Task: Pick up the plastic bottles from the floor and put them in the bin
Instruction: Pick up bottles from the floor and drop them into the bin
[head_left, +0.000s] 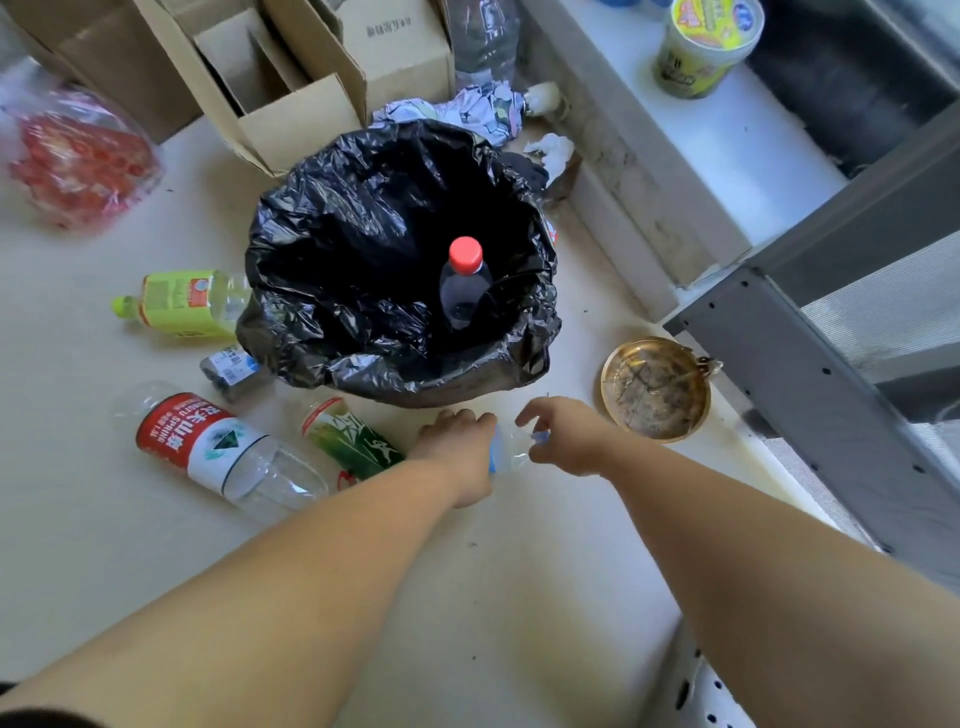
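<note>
Both bare forearms reach forward from the bottom of the view over the pale floor (104, 519). Between the hands lies a small clear bottle (506, 452) with a bluish tint, just short of the bin. At its body, the left hand (457, 447) has its fingers curled down around it; the right hand (566, 436) pinches the blue cap end between thumb and fingertips, the other fingers loosely bent. Whether the bottle is off the floor I cannot tell. Left of the left hand a green-labelled bottle (353, 441) lies on its side, and beside that a large clear bottle with a red and white label (208, 441). A little farther, a small crushed bottle with a dark label (231, 369) rests against the bin's foot, and a lime-green bottle (182, 304) lies touching the liner's left side. To the right a round brass dish (655, 389) sits on the floor near a grey metal frame (831, 395). The bin (322, 223), lined with a black bag, holds one clear bottle with a red cap (464, 280), standing upright. Beyond it lie crumpled paper (467, 111), open cardboard boxes (291, 93), and a red plastic bag (78, 161) at far left. A noodle cup (701, 47) stands on the white ledge at upper right.
</note>
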